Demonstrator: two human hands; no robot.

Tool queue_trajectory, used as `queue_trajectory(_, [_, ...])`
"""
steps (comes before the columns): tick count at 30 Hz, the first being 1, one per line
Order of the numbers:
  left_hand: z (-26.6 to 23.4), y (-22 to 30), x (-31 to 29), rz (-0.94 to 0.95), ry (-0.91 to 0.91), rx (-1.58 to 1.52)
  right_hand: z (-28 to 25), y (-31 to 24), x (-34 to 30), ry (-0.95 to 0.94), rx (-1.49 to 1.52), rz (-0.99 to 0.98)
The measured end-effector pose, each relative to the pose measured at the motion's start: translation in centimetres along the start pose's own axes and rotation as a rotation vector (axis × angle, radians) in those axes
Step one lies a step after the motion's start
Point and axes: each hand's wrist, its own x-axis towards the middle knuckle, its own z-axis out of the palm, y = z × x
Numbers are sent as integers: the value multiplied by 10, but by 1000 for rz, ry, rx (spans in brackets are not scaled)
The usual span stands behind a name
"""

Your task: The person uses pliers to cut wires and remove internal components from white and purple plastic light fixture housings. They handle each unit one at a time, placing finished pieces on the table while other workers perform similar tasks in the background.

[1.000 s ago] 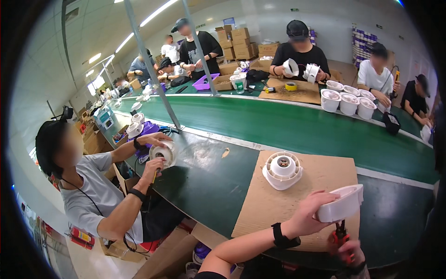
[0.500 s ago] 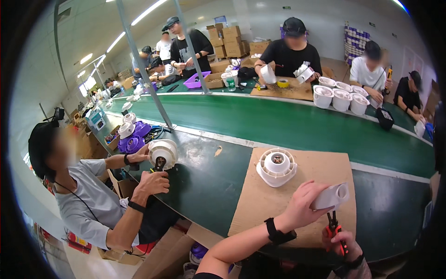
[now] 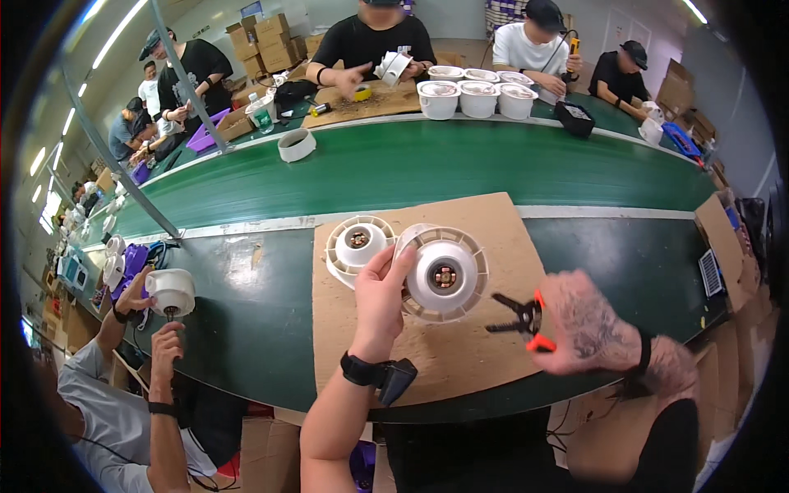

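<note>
- Just one view here, from a head-worn fisheye sitting above the worktop [image 3: 246, 329], tilted down and forward.
- Close range: the left hand [image 3: 380, 300] and right hand [image 3: 588, 324] come up from the bottom edge and fill the lower middle.
- Facing across the green conveyor belt [image 3: 427, 168] toward people seated on the far side.
- The wide lens bends the belt into an arc, and the corners go black.
- No second view to share anything with.

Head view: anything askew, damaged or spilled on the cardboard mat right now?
Nothing stands out. The left hand holds one white round housing tilted toward the camera, a second white housing sits flat on the cardboard mat, and the right hand holds black-and-orange pliers.
</note>
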Motion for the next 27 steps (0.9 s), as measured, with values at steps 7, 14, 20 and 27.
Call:
queue_trajectory(7, [-12, -3, 4, -72, -48, 120, -35, -7, 78, -9, -562, -231])
queue_trajectory(14, [-8, -3, 0, -62, -72, 236, -9, -8, 92, -147, -725, -264])
queue_trajectory(20, [-8, 0, -1, -30, -72, 291, -10, -20, 99, -206, -862, -272])
queue_trajectory(27, [-5, -1, -2, 24, -75, 341, -6, -23, 102, -134, -992, -361])
